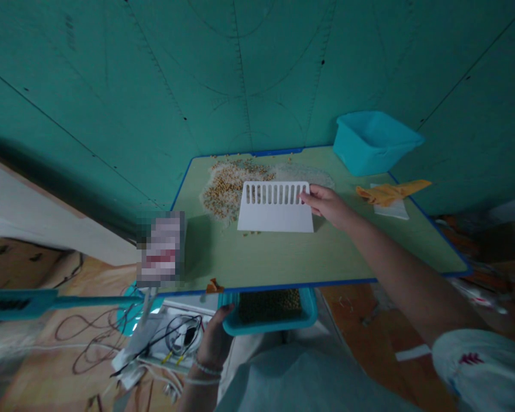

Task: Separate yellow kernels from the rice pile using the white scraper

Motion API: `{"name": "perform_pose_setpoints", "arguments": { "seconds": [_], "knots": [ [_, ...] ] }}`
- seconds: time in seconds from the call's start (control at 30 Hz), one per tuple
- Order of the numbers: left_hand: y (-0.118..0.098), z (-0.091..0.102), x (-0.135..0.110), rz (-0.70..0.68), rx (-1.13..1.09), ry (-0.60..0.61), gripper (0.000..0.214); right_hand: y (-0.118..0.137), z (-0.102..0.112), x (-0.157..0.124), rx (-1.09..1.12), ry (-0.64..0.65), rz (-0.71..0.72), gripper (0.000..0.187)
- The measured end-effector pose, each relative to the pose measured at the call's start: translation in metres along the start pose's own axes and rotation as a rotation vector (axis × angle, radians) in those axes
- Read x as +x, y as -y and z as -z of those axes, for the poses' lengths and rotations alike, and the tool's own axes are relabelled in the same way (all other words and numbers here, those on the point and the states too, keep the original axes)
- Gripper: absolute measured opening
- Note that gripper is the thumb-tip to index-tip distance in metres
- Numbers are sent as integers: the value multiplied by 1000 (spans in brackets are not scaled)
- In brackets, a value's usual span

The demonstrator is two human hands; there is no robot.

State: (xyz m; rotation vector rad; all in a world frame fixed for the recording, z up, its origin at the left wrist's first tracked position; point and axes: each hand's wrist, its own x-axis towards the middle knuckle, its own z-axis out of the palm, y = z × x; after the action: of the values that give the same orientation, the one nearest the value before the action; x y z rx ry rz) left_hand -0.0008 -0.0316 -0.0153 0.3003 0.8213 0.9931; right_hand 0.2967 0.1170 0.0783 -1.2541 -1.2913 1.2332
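Observation:
My right hand (325,205) grips the right edge of a white slotted plate (275,219), its fingers at the end slot. The plate is tilted over the table, partly covering a spread of yellow kernels or beans (224,184) mixed with pale, rice-like grains (302,173). Below the front edge, my left hand (214,342) holds the left side of a turquoise tub (269,330). Dark and yellowish grains lie inside that tub. Part of my left fingers is hidden at the tub's rim.
A second turquoise tub (360,157) stands at the table's back right. An orange cloth (386,193) lies near it. At the left front corner is a blurred-out box (161,249). A green wall (257,74) rises behind; cables (182,335) lie below left.

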Motion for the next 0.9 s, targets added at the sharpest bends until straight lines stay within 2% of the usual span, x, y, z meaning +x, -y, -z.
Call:
{"name": "perform_pose_setpoints", "arguments": {
  "seconds": [0.2,0.77,0.9],
  "knots": [
    [2,4,2,18,-13,-1,31,-1,1,1,42,-32,40,20],
    [0,0,1,22,-11,8,30,-1,-2,-1,29,20,-10,13],
    [0,0,2,16,-15,2,32,-1,-1,-1,-4,74,-24,12]
  ]
}}
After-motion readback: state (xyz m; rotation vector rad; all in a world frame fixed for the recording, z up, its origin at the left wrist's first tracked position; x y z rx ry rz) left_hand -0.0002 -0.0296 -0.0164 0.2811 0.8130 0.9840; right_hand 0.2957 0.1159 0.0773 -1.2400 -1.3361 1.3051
